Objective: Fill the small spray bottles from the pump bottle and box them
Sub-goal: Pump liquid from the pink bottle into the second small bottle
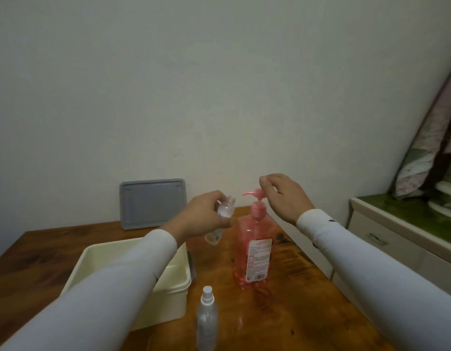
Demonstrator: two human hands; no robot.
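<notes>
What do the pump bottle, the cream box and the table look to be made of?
Pump bottle: translucent pink plastic, glossy; light passes through. Cream box: opaque plastic, smooth satin, moulded rim. Table: wood or wood-look veneer, grain showing, glossy reflections.

Left hand (204,214) clenched (right hand (285,196) loose)

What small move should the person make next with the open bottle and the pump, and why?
Probably bring the small open bottle in the left hand under the pump bottle's spout, then press. The bottle's mouth sits left of and below the spout tip, tilted, and the right hand is poised by the pump head.
</notes>
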